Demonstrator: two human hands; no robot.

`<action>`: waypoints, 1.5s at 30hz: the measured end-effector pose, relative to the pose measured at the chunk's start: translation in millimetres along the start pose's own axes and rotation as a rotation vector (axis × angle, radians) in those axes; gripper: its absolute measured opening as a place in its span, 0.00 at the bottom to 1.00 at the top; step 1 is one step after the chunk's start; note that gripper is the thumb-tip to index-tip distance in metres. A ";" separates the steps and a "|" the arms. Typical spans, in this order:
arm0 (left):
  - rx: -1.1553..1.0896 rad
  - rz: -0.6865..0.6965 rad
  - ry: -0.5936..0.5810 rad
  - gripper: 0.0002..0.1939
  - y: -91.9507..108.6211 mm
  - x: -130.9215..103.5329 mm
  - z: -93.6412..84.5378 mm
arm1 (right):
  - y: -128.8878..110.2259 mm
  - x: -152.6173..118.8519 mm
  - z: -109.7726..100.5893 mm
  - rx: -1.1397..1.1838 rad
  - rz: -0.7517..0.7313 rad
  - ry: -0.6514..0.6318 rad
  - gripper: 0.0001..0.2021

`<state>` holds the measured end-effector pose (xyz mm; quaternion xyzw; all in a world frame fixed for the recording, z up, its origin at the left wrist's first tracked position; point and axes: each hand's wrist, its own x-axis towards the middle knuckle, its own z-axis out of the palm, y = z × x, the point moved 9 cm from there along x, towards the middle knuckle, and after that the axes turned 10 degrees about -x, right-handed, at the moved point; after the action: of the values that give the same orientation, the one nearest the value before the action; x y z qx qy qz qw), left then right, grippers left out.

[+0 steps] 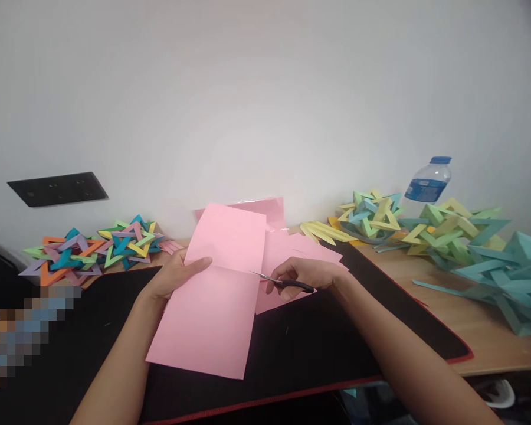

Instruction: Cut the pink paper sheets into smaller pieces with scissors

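A large pink sheet of paper [216, 319], with a crease across its middle, is held up over the black mat. My left hand [179, 273] grips its left edge, thumb on top at the crease and the other fingers hidden behind. My right hand [298, 276] is wrapped round the dark handles of a pair of scissors [297, 286]. The blades reach the right edge of the sheet at the crease. How far the blades are apart is too small to tell. More pink paper [301, 251] lies on the mat behind my right hand.
Star-like folded paper pieces [71, 257] stand at the left; larger green, yellow and blue ones [451, 233] at the right. Yellow paper strips [323, 231] and a water bottle [429, 180] are near the wall. The black mat [336, 336] has a red edge.
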<state>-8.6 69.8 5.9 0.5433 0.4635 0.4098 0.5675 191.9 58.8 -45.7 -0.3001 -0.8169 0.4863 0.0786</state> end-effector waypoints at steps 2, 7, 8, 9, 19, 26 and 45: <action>0.010 0.000 0.010 0.13 0.0 -1.7 -0.4 | 0.2 -0.3 2.0 -0.014 -0.007 -0.012 0.24; 0.030 -0.017 0.025 0.13 -2.8 -1.3 -4.1 | -3.4 -2.7 0.1 -0.070 -0.026 0.028 0.23; 0.029 -0.019 0.027 0.12 -3.2 -0.9 -4.8 | -4.0 -3.3 -0.2 -0.063 -0.024 0.034 0.22; 0.024 -0.018 0.028 0.12 -3.3 -0.6 -5.4 | -4.4 -3.8 -0.4 -0.052 -0.020 0.038 0.22; 0.049 -0.035 0.032 0.12 -3.8 -2.2 -3.3 | -3.0 -3.6 2.3 -0.040 0.000 0.014 0.23; 0.039 -0.031 0.054 0.13 -3.8 -2.3 -5.5 | -2.9 -2.6 0.8 -0.047 0.007 0.030 0.24; 0.030 -0.002 0.048 0.14 -2.1 -2.0 -9.0 | -1.6 -2.0 1.8 -0.033 0.010 0.021 0.25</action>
<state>-17.9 69.9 4.2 0.5413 0.4838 0.4151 0.5483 192.1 55.7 -44.9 -0.3106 -0.8223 0.4702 0.0796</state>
